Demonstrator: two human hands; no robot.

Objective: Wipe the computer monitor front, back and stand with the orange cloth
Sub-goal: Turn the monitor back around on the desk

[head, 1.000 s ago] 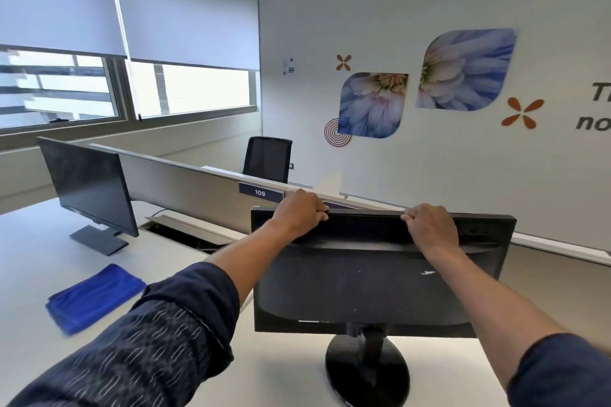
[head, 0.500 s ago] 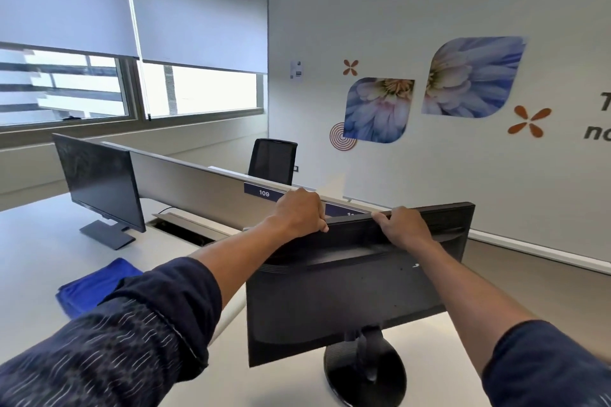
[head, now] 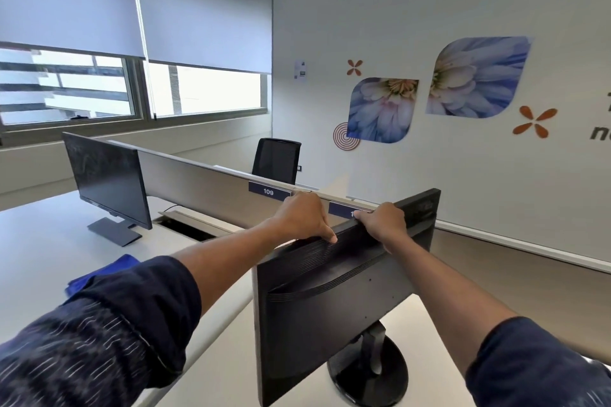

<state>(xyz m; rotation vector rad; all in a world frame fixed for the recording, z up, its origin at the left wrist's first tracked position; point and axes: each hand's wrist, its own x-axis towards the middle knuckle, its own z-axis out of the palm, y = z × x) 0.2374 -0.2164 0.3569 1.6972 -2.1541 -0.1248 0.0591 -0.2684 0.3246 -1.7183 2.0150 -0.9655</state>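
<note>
Along the monitor (head: 330, 301) top edge, left hand (head: 302, 218) and right hand (head: 383, 221) clamp it (2 grips).

Monitor (head: 330, 301) on desk (head: 39, 241) — second monitor (head: 105, 182) far left, behind

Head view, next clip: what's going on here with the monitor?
A person grips the top edge of the near monitor with both hands, the left hand and right hand close together. Its back faces the camera, and it stands at an angle on its round stand on the desk. Neither hand holds a cloth; the only cloth in sight is a blue cloth lying on the desk, partly hidden behind the left sleeve. A second monitor stands untouched farther along the desk.
</note>
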